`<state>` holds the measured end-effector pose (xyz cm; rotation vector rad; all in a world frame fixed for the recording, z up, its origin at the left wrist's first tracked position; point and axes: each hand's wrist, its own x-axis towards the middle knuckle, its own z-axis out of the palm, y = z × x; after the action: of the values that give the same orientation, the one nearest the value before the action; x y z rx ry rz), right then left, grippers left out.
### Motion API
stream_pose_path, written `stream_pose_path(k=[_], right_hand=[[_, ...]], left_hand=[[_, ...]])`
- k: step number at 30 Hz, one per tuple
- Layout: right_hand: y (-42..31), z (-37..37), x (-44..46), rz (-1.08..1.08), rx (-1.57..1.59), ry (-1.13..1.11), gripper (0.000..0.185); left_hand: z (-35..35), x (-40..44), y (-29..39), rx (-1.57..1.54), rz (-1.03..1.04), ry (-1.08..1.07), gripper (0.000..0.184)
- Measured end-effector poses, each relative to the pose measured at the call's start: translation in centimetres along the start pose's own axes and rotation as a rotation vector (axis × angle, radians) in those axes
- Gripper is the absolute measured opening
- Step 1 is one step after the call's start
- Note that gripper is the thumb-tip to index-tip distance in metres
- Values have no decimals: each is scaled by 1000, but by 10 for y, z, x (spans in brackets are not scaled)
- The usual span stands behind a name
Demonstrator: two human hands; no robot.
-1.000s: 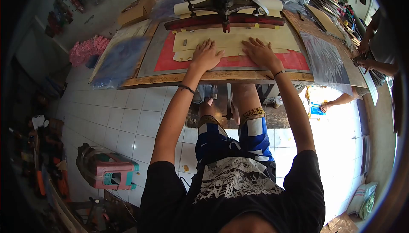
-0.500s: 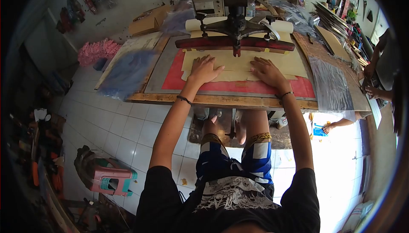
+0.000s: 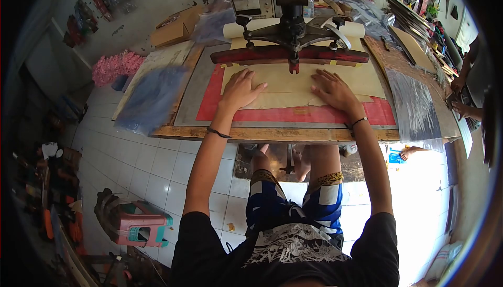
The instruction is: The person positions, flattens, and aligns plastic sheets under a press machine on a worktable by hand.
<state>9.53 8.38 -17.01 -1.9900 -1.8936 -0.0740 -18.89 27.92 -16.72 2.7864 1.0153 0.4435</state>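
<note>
My left hand (image 3: 241,90) lies flat, fingers stretched forward, on the left part of a cream sheet (image 3: 285,82). On the sheet's right part rests my right hand (image 3: 335,92), also flat with its fingers spread. Beneath the sheet is a red sheet (image 3: 325,116), which shows along the front and sides, on a grey work surface (image 3: 187,107). Just beyond my fingertips a long dark-red press bar (image 3: 251,54) hangs from a black machine head (image 3: 293,31). Small yellow tape pieces sit along the bar's lower edge. Neither hand grips anything.
A wooden edge (image 3: 272,134) fronts the table. Clear plastic sheets (image 3: 414,101) lie right, bluish plastic (image 3: 152,95) left. A cardboard box (image 3: 176,26) stands at back left. Another person's hand (image 3: 466,111) shows at far right. A pink stool (image 3: 137,224) stands on the floor.
The view has shifted slightly, so the press and table appear a little nearer. Both hands stay flat on the cream sheet in nearly the same places.
</note>
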Motion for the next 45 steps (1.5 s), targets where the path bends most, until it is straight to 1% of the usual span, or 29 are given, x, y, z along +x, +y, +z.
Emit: stream_pose_path(k=[3,6,9,11,15,18,21,24,29,33,36,39,43,45], right_hand=[[5,8,2,-30,-24,67,56],[15,-2,10,-41,72,-12,53],[15,7,12,-42,-21,86,51],[16,8,9,-38,-16,91,50],[12,8,13,-31,-10,148,43],[8,0,14,-20,-57,113,38],[-4,-15,12,143,138,67,35],[14,1,11,-52,53,178,37],[12,-2,9,-45,18,150,41],[14,-1,10,-28,18,121,48],[15,-2,9,-8,25,105,50],[14,-3,9,0,10,116,44],[14,-3,6,-23,-3,107,45],[15,-3,7,-18,15,96,47]], left_hand=[[1,2,-4,-4,12,16,80],[2,0,-5,-12,17,41,81],[8,1,-9,-28,25,79,84],[13,3,-14,-12,28,90,87],[18,6,-19,20,16,53,90],[16,8,-18,12,6,33,90],[14,8,-17,9,-2,13,88],[9,8,-16,-19,-27,4,82],[3,10,-19,-94,-50,-17,77],[7,11,-20,-35,-26,-17,78],[4,10,-21,-31,-29,-30,78],[5,11,-24,-24,-45,-29,78],[7,10,-27,-14,-47,-41,76],[6,7,-30,-19,-90,-44,75]])
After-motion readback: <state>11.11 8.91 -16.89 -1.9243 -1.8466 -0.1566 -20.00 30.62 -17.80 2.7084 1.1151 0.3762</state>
